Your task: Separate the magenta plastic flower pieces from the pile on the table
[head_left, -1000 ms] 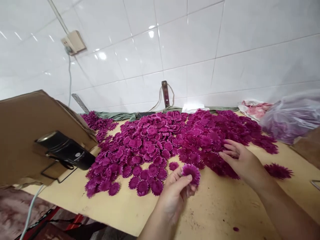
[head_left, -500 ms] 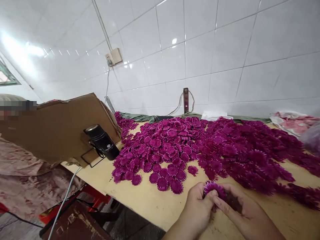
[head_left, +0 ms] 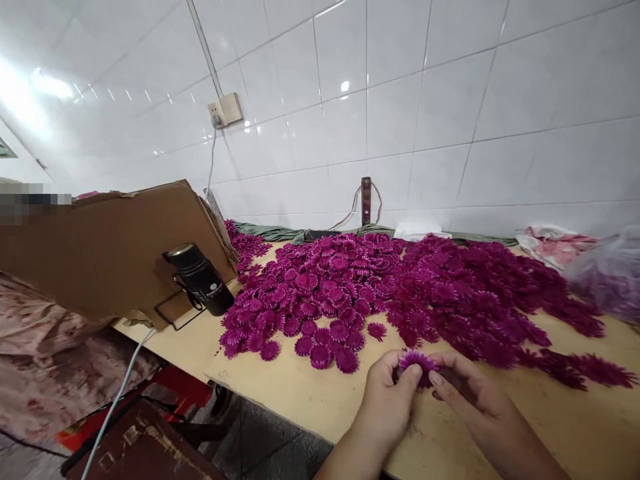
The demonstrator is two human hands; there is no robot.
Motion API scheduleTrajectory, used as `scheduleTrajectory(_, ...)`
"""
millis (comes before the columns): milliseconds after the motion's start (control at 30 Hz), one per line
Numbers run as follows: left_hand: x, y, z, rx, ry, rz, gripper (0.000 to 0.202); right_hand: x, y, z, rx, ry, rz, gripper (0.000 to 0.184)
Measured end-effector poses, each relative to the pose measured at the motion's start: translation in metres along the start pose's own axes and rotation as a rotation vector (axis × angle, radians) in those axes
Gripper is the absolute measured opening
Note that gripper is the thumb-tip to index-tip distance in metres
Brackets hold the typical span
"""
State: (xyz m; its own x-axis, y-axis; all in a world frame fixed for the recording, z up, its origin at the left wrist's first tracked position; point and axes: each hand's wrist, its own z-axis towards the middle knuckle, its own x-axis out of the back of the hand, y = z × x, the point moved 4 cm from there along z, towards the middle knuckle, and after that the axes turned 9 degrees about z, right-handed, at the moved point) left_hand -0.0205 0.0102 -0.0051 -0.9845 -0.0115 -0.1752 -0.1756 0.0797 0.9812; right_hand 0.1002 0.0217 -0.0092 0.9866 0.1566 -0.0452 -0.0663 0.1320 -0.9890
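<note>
Low at the right of centre, a purple artificial flower [head_left: 418, 362] with pale petal edges is held just above the table. My left hand [head_left: 389, 397] pinches it, thumb across the front of the petals. From the other side, my right hand [head_left: 473, 393] closes on the flower's right edge with thumb and fingers. The undersides of both grips are hidden. Beyond my hands lies a heap of curled purple flowers [head_left: 320, 287], and to its right a pile of flatter, spread ones [head_left: 465, 293]. One single flower [head_left: 377, 331] rests between the piles and my left hand.
A black flask [head_left: 200, 280] stands by a cardboard panel [head_left: 110, 247] at the left. A white cable [head_left: 117, 400] hangs off the table edge [head_left: 280, 407] beside a brown case [head_left: 145, 440]. At right are a plastic bag [head_left: 613, 273] and a pink-white cloth [head_left: 555, 245]. A person is partly visible far left.
My thumbs have moved apart, and more of the flower's face shows between them. The whole view has shifted slightly, bringing more of the plastic bag into sight.
</note>
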Motion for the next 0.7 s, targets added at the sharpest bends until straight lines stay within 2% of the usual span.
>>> scheduleTrajectory(67,0.002,0.000,-0.002,0.003,0.007,-0.009,0.029,-0.002,-0.003,-0.003,-0.029,-0.002,0.048,0.036)
scheduleTrajectory(200,0.007,0.001,-0.007,-0.025,0.021,-0.062,0.034,-0.008,0.000,-0.008,-0.152,0.028,0.284,0.037)
scheduleTrajectory(300,0.009,0.002,-0.009,-0.010,-0.057,-0.069,0.039,-0.013,0.004,-0.012,-0.251,0.021,0.408,0.030)
scheduleTrajectory(400,0.012,0.001,-0.010,-0.003,-0.103,-0.014,0.034,-0.019,0.003,-0.016,-0.288,-0.033,0.455,0.027)
scheduleTrajectory(500,0.020,-0.001,-0.009,-0.048,0.026,0.068,0.026,-0.021,-0.001,-0.020,-0.253,-0.011,0.393,0.026)
scheduleTrajectory(600,0.026,-0.002,-0.008,-0.085,0.173,0.142,0.025,-0.023,-0.008,-0.022,-0.148,-0.003,0.238,0.023)
scheduleTrajectory(633,0.025,-0.003,-0.008,-0.077,0.164,0.157,0.025,-0.024,-0.010,-0.022,-0.107,-0.008,0.178,0.020)
scheduleTrajectory(700,0.019,-0.005,-0.009,-0.033,0.073,0.163,0.029,-0.023,-0.014,-0.023,-0.021,0.011,0.048,0.010)
